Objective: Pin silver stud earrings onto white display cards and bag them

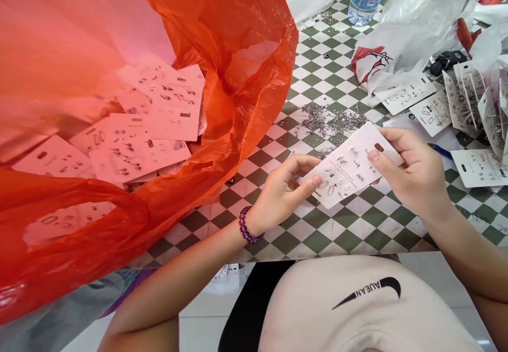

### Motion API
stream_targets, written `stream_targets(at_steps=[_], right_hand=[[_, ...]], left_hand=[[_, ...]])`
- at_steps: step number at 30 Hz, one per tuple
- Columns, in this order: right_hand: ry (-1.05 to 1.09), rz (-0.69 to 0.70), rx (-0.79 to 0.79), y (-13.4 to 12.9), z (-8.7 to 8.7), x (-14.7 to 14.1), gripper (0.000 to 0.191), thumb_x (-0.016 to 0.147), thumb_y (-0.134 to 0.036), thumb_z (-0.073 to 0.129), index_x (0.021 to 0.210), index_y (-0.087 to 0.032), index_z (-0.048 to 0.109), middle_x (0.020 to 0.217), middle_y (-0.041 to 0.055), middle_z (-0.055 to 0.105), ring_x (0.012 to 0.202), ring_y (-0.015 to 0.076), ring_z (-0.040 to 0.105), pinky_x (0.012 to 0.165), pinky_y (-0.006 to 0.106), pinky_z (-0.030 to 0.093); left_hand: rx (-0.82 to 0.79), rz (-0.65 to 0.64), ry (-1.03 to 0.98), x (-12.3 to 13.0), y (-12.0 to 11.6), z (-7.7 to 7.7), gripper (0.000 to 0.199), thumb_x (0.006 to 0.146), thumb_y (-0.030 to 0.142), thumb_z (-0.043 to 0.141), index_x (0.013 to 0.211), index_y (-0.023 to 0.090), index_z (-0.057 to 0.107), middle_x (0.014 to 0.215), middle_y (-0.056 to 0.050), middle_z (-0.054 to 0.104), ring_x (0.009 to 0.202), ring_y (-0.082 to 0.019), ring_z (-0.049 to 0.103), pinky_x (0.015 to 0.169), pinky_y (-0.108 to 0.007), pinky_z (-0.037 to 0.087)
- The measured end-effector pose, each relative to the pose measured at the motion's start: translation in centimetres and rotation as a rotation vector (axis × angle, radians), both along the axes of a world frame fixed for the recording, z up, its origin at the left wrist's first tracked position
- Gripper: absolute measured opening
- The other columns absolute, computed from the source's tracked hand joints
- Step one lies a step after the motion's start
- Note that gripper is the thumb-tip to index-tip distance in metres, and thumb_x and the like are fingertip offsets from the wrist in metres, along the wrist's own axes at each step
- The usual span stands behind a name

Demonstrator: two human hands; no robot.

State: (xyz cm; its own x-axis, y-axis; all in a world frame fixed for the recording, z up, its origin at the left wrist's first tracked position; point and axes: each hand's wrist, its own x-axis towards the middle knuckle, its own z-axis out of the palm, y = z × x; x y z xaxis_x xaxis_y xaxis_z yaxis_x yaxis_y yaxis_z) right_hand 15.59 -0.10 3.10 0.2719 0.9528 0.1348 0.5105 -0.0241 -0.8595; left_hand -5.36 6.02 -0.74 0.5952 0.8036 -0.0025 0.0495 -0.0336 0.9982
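Earring card held in both hands, long axis rising from left hand to right hand. Right hand pinches the slotted upper end, thumb on the face; left hand grips the lower end, narrow. Loose metal bits lie just beyond the upper edge, on checkered table. Orange bag to left, stacked cards to right

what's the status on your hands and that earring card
Left hand and right hand both gripping white earring card, one at each end. Orange plastic bag at left of left hand. Loose metal bits just past card.
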Motion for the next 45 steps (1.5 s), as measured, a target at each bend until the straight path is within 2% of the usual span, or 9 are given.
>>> stream_targets(at_steps=[4, 8, 11, 14, 18, 23, 32, 40, 45], right_hand=[[-0.107, 0.024, 0.146, -1.0, 0.7, -0.6, 0.025, 0.087, -0.026, 0.062, 0.112, -0.03, 0.061, 0.098, 0.0014, 0.067, 0.084, 0.0179, 0.062, 0.071, 0.031, 0.052], [-0.185, 0.089, 0.257, -1.6, 0.6, -0.8, 0.022, 0.086, -0.02, 0.061, 0.104, -0.032, 0.063, 0.068, -0.001, 0.059, 0.055, 0.0137, 0.048, 0.051, 0.031, 0.04], [-0.084, 0.126, 0.448, -0.5, 0.2, -0.5, 0.01, 0.088, -0.023, 0.059, 0.086, -0.029, 0.067, 0.056, -0.0023, 0.051, 0.049, 0.0125, 0.043, 0.044, 0.029, 0.033], [0.156, 0.112, 0.584, 1.6, -0.5, 0.2, 0.028, 0.094, -0.033, 0.048, 0.077, -0.025, 0.068, 0.065, 0.0012, 0.062, 0.058, 0.0138, 0.056, 0.044, 0.027, 0.039], [0.199, 0.136, 0.249, 4.5, -1.7, 1.2, 0.021, 0.093, -0.033, 0.049, 0.086, -0.023, 0.066, 0.067, -0.0009, 0.063, 0.055, 0.011, 0.056, 0.047, 0.024, 0.043], [-0.356, 0.292, 0.052, 7.8, -2.6, 0.5, 0.013, 0.087, -0.02, 0.054, 0.09, -0.018, 0.067, 0.083, 0.0027, 0.064, 0.071, 0.0137, 0.056, 0.059, 0.027, 0.04], [-0.792, 0.405, -0.036, 10.2, -3.9, -1.6, 0.015, 0.088, -0.023, 0.055, 0.09, -0.018, 0.069, 0.089, 0.006, 0.06, 0.082, 0.0189, 0.054, 0.052, 0.027, 0.025], [-0.59, 0.327, -0.13, 10.0, -3.3, -1.9, 0.01, 0.083, -0.016, 0.055, 0.081, -0.017, 0.065, 0.087, 0.0043, 0.06, 0.074, 0.0158, 0.052, 0.058, 0.027, 0.03], [0.029, 0.32, 0.0, 6.5, -0.7, -3.2, 0.005, 0.082, -0.021, 0.061, 0.079, -0.018, 0.063, 0.077, -0.0003, 0.057, 0.064, 0.011, 0.051, 0.06, 0.027, 0.041]], left_hand=[[-0.031, 0.01, 0.034, 0.0, 0.2, -0.1, 0.018, 0.083, 0.034, 0.063, 0.091, 0.018, 0.06, 0.087, -0.005, 0.066, 0.076, -0.013, 0.062, 0.053, -0.02, 0.049], [-0.046, -0.029, 0.005, 0.1, 0.3, 0.0, 0.018, 0.086, 0.036, 0.058, 0.084, 0.017, 0.059, 0.08, -0.003, 0.062, 0.069, -0.011, 0.057, 0.058, -0.022, 0.047], [-0.064, -0.025, -0.008, 0.1, 0.1, 0.2, 0.021, 0.087, 0.038, 0.056, 0.084, 0.018, 0.057, 0.078, -0.002, 0.058, 0.068, -0.01, 0.051, 0.061, -0.023, 0.044], [-0.129, 0.014, -0.053, 0.1, 0.1, 0.0, 0.022, 0.086, 0.039, 0.057, 0.081, 0.018, 0.055, 0.074, 0.0, 0.053, 0.064, -0.009, 0.046, 0.058, -0.022, 0.04], [-0.467, 0.03, -0.304, 0.0, 0.8, -0.3, 0.024, 0.078, 0.041, 0.068, 0.085, 0.02, 0.059, 0.075, 0.001, 0.054, 0.064, -0.01, 0.048, 0.058, -0.022, 0.042], [-0.948, 0.051, -0.778, -0.2, 1.9, 0.4, 0.02, 0.069, 0.028, 0.073, 0.07, 0.022, 0.054, 0.058, 0.006, 0.043, 0.05, -0.007, 0.04, 0.049, -0.019, 0.039], [-0.978, -0.039, -0.846, -0.4, 1.9, 0.9, 0.028, 0.062, 0.028, 0.077, 0.058, 0.021, 0.05, 0.048, 0.006, 0.033, 0.045, -0.009, 0.034, 0.046, -0.021, 0.038], [-1.013, -0.157, -0.802, -0.2, 1.7, 1.6, 0.039, 0.059, 0.025, 0.079, 0.048, 0.018, 0.043, 0.042, 0.007, 0.027, 0.045, -0.009, 0.034, 0.047, -0.019, 0.041], [-0.974, -0.216, -0.805, -0.1, 1.5, 1.2, 0.042, 0.059, 0.034, 0.077, 0.051, 0.018, 0.039, 0.045, 0.007, 0.03, 0.047, -0.008, 0.038, 0.049, -0.02, 0.043]])
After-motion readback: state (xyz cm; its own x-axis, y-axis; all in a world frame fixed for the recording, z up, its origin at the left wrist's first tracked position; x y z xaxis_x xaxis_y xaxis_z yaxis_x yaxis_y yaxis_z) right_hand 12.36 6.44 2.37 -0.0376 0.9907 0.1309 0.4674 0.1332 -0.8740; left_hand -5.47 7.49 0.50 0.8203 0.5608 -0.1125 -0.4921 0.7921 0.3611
